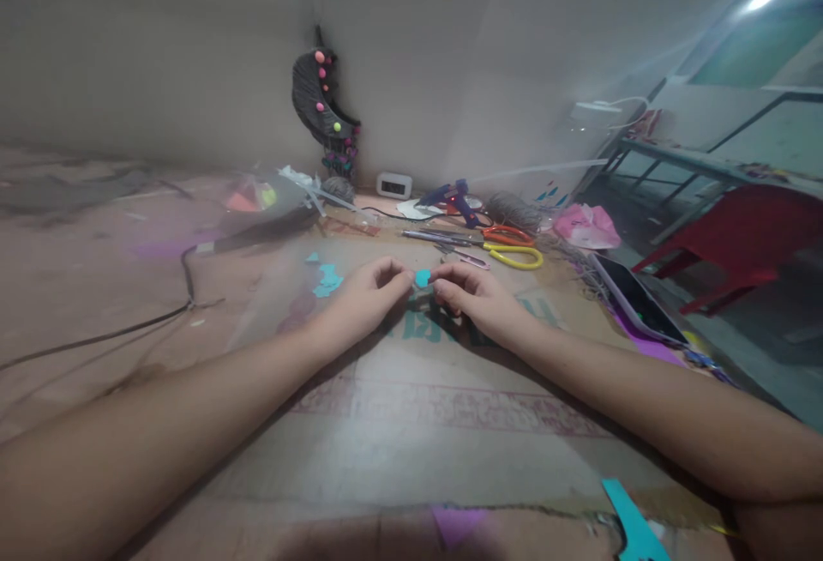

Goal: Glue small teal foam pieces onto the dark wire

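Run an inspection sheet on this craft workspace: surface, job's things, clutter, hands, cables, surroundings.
Surface: flattened printed cardboard.
Job's things: small teal paper piece pinched between both hands; teal scraps near the left one.
Clutter: orange scissors, yellow scissors, glue gun, pink bag, phone.
Hands: left hand and right hand, fingertips closed on the piece.
Cables: dark cable lying on the left.
Surroundings: crescent decoration against the wall, white clock, red chair.
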A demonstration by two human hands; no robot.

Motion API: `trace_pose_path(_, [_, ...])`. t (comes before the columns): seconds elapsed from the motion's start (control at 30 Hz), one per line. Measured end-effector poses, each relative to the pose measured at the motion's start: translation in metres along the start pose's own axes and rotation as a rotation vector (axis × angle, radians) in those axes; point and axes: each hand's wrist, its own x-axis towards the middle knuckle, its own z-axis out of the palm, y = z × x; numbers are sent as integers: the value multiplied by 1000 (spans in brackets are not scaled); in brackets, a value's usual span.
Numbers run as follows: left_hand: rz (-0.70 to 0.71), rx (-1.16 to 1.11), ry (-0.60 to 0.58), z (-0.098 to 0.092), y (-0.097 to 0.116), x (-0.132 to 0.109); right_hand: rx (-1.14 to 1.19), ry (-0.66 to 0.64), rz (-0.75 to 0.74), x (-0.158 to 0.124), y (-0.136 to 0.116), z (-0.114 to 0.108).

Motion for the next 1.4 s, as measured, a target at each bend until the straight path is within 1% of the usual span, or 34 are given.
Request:
trace_pose_path(0.27, [36, 8, 11, 1, -1, 1, 8, -1, 0, 0, -1, 0])
trace_pose_path(0.43, [16, -1, -5, 1, 0, 1, 11, -1, -6, 0, 0, -1])
trace_pose_path(0.63, [28, 5, -13, 0, -4, 1, 11, 9, -16, 0, -1, 0])
trace_pose_path(0.83, [50, 25, -13, -1, -4, 1, -56, -1, 19, 0, 0, -1])
trace_pose_path(1.0, [74, 78, -21, -1, -5, 1, -122, 75, 28, 0, 0, -3])
trace_pose_path(1.07, [86, 96, -37, -2, -6, 0, -130, 83, 34, 0, -1, -3])
trace_pose_path(1.27, [111, 143, -70, -3, -6, 0, -92, 55, 94, 1, -3, -2])
trace_pose_path(1.4, [122, 144, -74, -3, -6, 1, -45, 52, 104, 1, -4, -2])
